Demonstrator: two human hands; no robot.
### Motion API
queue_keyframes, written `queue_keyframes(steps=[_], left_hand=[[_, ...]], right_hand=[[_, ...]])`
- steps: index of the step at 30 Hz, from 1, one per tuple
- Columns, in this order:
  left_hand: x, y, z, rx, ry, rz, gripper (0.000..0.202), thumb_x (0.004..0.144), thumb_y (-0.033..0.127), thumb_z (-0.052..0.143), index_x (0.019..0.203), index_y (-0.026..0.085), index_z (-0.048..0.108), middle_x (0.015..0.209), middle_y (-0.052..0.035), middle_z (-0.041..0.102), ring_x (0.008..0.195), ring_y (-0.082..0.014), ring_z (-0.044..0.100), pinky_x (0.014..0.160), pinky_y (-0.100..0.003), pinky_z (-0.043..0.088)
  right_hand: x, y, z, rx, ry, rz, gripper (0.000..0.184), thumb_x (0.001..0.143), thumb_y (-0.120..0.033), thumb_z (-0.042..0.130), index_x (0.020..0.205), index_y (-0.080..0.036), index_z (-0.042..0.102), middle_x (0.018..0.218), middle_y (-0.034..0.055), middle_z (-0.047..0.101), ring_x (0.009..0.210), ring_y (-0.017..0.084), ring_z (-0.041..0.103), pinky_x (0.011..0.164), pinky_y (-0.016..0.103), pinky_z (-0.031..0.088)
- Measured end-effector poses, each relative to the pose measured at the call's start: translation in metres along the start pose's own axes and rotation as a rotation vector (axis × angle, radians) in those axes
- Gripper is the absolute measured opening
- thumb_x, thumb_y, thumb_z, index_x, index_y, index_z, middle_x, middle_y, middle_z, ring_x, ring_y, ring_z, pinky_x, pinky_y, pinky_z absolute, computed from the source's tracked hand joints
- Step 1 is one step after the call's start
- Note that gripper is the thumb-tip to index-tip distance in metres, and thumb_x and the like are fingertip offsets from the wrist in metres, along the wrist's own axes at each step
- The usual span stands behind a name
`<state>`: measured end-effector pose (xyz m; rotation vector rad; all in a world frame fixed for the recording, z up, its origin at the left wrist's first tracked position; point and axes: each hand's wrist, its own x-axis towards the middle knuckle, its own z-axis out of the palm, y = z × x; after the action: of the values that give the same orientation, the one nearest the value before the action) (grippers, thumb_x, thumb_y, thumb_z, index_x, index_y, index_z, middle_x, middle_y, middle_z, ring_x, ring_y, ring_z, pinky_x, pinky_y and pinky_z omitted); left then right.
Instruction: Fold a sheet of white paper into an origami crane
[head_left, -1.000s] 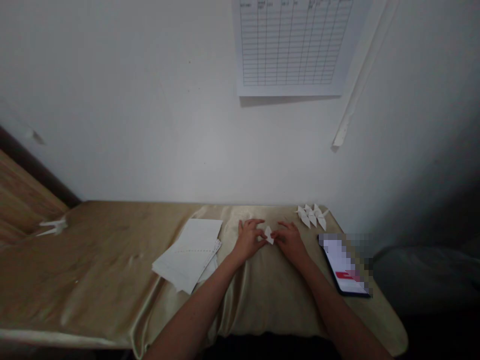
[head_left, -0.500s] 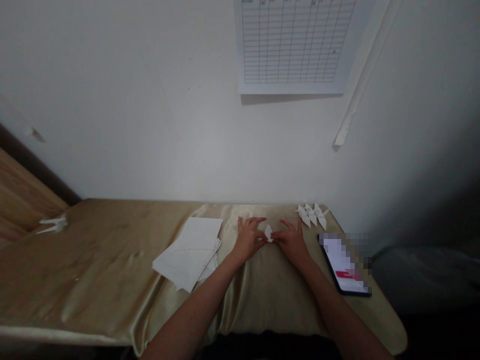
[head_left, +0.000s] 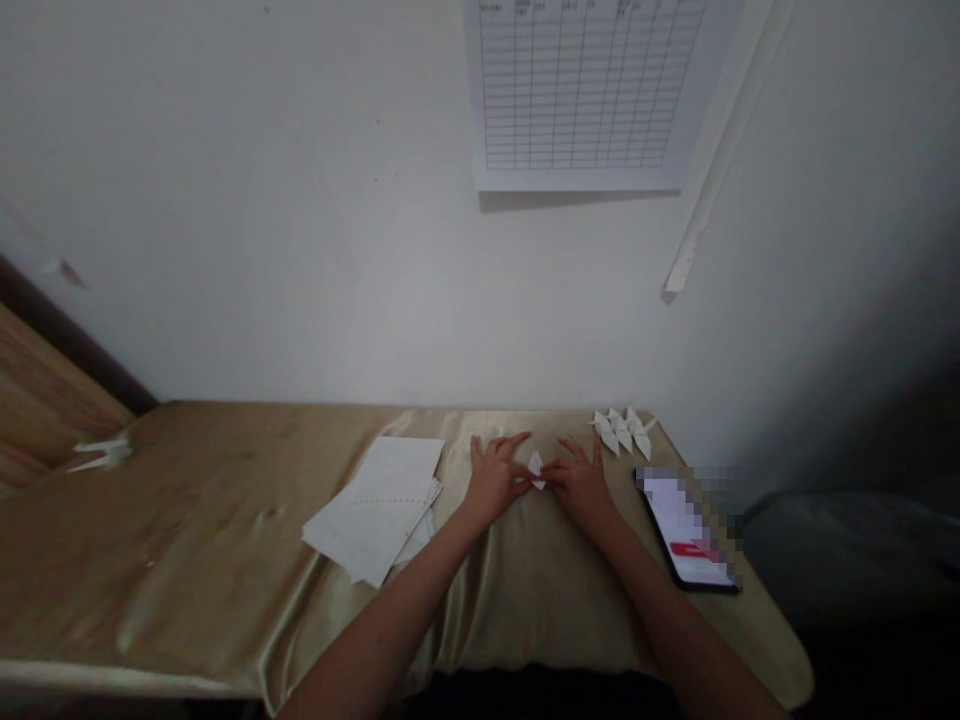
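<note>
A small folded piece of white paper (head_left: 535,464), narrow and pointed at its far end, lies between my hands over the cloth. From the left, my left hand (head_left: 495,480) pinches its edge with thumb and index finger, the other fingers raised. My right hand (head_left: 579,482) pinches the opposite edge in the same way. The fingertips nearly meet over the paper's lower part and hide some of it. Beyond my right hand, three folded paper cranes (head_left: 622,432) sit in a close row.
Loose white sheets (head_left: 382,500) lie stacked to the left of my left forearm. A phone (head_left: 686,545) with a lit screen rests on the right. Another white folded paper shape (head_left: 103,454) is at the far left. Satin cloth (head_left: 202,540) covers the table against the wall.
Both hands stay on the folded paper, and the fingertips are slightly closer together over its lower part. The view has shifted a little; the other things lie as before.
</note>
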<state>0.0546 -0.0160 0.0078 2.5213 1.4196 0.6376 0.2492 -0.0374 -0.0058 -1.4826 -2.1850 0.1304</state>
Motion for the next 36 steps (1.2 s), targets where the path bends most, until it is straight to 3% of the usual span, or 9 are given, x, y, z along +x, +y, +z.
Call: queue_keyframes(steps=[8, 12, 15, 22, 29, 36], left_hand=[[0.006, -0.007, -0.003, 0.036, -0.052, 0.016, 0.014, 0.076, 0.034, 0.081, 0.088, 0.041, 0.078, 0.152, 0.0079, 0.046, 0.135, -0.0340, 0.043, 0.110, -0.079, -0.007], [0.007, -0.011, -0.008, 0.010, -0.129, -0.029, 0.015, 0.074, 0.043, 0.081, 0.089, 0.042, 0.078, 0.153, 0.0058, 0.045, 0.137, -0.0364, 0.040, 0.109, -0.081, -0.002], [0.004, -0.013, -0.011, -0.021, -0.152, -0.060, 0.021, 0.072, 0.049, 0.080, 0.093, 0.044, 0.078, 0.155, 0.0040, 0.043, 0.140, -0.0377, 0.036, 0.108, -0.080, -0.003], [-0.006, -0.009, -0.010, -0.027, -0.110, -0.115, 0.016, 0.086, 0.050, 0.065, 0.094, 0.044, 0.077, 0.153, 0.0065, 0.046, 0.144, -0.0377, 0.031, 0.107, -0.080, -0.008], [-0.015, -0.001, -0.010, 0.050, -0.029, -0.003, 0.020, 0.084, 0.035, 0.069, 0.101, 0.045, 0.075, 0.150, 0.0059, 0.048, 0.143, -0.0370, 0.031, 0.108, -0.078, -0.014], [-0.017, -0.006, -0.002, 0.001, -0.052, -0.027, 0.018, 0.088, 0.044, 0.066, 0.105, 0.042, 0.073, 0.148, 0.0030, 0.050, 0.141, -0.0324, 0.033, 0.109, -0.077, -0.011]], right_hand=[[-0.001, -0.005, -0.005, -0.042, -0.023, 0.031, 0.022, 0.085, -0.021, 0.065, 0.094, -0.037, 0.077, 0.104, 0.0013, 0.073, 0.141, 0.034, 0.037, 0.114, 0.071, -0.002], [-0.005, -0.005, -0.003, -0.020, -0.013, 0.097, 0.024, 0.085, -0.021, 0.062, 0.097, -0.034, 0.078, 0.108, 0.0062, 0.069, 0.138, 0.033, 0.039, 0.115, 0.066, 0.010], [-0.005, -0.005, 0.000, -0.009, 0.016, 0.147, 0.018, 0.087, -0.030, 0.061, 0.090, -0.029, 0.079, 0.110, 0.0097, 0.068, 0.133, 0.034, 0.043, 0.114, 0.064, 0.016], [-0.003, -0.004, 0.007, -0.018, 0.045, 0.214, 0.019, 0.086, -0.043, 0.066, 0.084, -0.029, 0.079, 0.106, 0.0095, 0.067, 0.131, 0.036, 0.042, 0.111, 0.065, 0.019], [-0.007, -0.006, 0.010, -0.068, 0.055, 0.182, 0.016, 0.087, -0.041, 0.065, 0.088, -0.029, 0.077, 0.108, 0.0095, 0.066, 0.131, 0.035, 0.040, 0.111, 0.066, 0.015], [-0.007, -0.004, 0.020, -0.038, 0.142, 0.251, 0.015, 0.083, -0.040, 0.069, 0.091, -0.029, 0.075, 0.103, 0.0090, 0.062, 0.108, 0.029, 0.050, 0.102, 0.049, 0.033]])
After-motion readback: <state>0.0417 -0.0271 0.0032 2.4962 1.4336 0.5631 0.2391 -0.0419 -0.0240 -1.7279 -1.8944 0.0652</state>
